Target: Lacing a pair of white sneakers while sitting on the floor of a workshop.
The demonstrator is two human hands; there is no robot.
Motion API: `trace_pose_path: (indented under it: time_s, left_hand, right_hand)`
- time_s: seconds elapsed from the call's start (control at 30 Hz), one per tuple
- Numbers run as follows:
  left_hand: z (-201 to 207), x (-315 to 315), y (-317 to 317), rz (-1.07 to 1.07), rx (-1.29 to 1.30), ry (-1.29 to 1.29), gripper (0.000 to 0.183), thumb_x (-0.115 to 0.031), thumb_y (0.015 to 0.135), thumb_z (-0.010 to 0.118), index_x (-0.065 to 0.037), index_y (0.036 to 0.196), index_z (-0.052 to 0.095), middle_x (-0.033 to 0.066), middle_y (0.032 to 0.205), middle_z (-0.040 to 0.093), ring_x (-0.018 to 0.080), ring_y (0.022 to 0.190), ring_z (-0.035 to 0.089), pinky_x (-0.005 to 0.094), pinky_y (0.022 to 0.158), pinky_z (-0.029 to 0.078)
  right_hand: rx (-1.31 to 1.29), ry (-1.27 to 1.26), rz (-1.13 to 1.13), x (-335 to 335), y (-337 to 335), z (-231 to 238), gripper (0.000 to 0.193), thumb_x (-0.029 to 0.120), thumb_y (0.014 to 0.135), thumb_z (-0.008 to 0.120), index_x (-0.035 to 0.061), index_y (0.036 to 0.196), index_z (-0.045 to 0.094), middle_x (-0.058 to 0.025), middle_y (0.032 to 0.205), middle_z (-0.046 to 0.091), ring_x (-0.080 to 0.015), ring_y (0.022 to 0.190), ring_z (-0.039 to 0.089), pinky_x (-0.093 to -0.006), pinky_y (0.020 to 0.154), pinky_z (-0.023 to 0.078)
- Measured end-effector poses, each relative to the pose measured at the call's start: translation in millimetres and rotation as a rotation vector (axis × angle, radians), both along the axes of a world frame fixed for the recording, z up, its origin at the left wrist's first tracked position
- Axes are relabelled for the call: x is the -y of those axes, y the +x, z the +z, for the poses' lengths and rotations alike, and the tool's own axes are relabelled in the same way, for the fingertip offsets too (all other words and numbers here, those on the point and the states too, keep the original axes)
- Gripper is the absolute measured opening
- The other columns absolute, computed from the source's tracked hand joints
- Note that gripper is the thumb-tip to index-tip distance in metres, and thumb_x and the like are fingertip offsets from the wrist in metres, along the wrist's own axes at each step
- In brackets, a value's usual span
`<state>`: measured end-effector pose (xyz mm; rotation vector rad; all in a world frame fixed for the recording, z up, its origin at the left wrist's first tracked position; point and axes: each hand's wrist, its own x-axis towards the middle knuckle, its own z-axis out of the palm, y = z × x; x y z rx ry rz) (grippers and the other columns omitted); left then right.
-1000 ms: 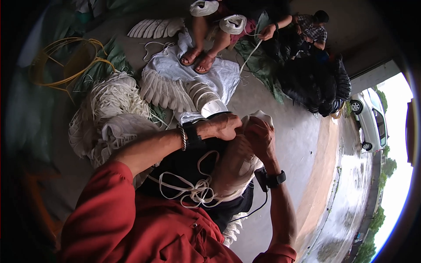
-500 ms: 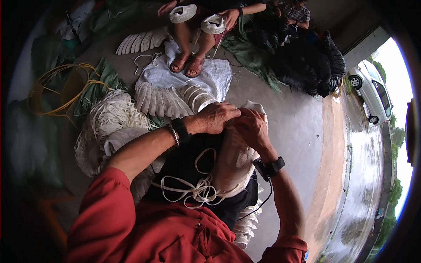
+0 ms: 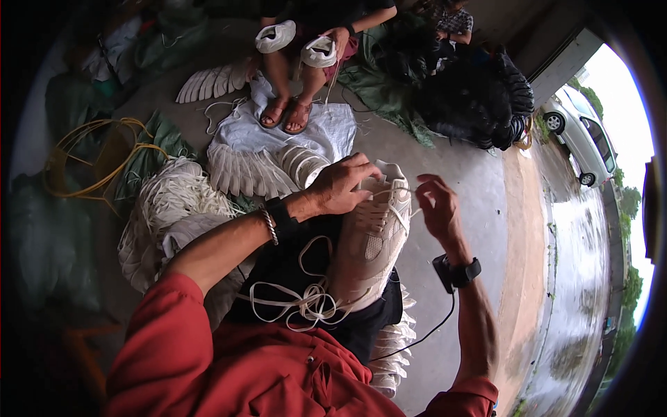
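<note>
Lacing of a beige mesh sneaker [image 3: 372, 240] on the lap.
Left hand [image 3: 342, 186] gripped the sneaker's collar; right hand [image 3: 436, 208] pinched a thin white lace [image 3: 401, 189] taut.

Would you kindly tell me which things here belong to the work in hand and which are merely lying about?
In hand:
- beige shoe, gripped by left hand
- lace end pinched by right hand
- loose laces on the lap

Lying about:
- yellow cord coil
- black pile
- parked car
</note>
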<state>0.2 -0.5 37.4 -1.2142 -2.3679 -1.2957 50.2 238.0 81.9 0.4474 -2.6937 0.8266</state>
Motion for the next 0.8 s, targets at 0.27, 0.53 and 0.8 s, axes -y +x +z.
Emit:
trace_pose_path:
  time_s: [0.27, 0.53, 0.8]
  left_hand:
    - [10.8, -23.0, -1.3, -0.294, 0.529, 0.091, 0.031, 0.001, 0.077, 0.045, 0.003, 0.103, 0.063, 0.0065, 0.077, 0.067, 0.0106, 0.064, 0.06, 0.0247, 0.059, 0.048]
    - [2.6, 6.6, -9.1, -0.288, 0.856, 0.159, 0.021, -0.009, 0.087, 0.061, 0.003, 0.105, 0.063, -0.0016, 0.071, 0.058, 0.0027, 0.058, 0.052, 0.0171, 0.048, 0.04]
    - [-8.5, 16.5, -12.4, -0.116, 0.826, 0.133, 0.023, -0.003, 0.083, 0.062, 0.004, 0.105, 0.063, 0.0031, 0.079, 0.066, 0.0038, 0.063, 0.056, 0.0155, 0.052, 0.042]
  right_hand:
    - [0.237, -0.522, 0.047, 7.5, 22.8, -14.9, 0.009, -0.003, 0.081, 0.06, -0.0029, 0.089, 0.064, -0.0084, 0.078, 0.067, -0.0141, 0.072, 0.065, -0.0275, 0.067, 0.053]
    - [0.398, -0.749, -0.01, 3.1, 23.9, -43.9, 0.012, -0.004, 0.085, 0.054, -0.0051, 0.096, 0.058, -0.0078, 0.073, 0.064, -0.0123, 0.063, 0.06, -0.0249, 0.059, 0.049]
    - [0.351, -0.776, -0.061, 5.9, 19.8, -60.2, 0.014, -0.011, 0.077, 0.049, -0.005, 0.085, 0.06, -0.0063, 0.068, 0.063, -0.0116, 0.059, 0.059, -0.0249, 0.052, 0.047]
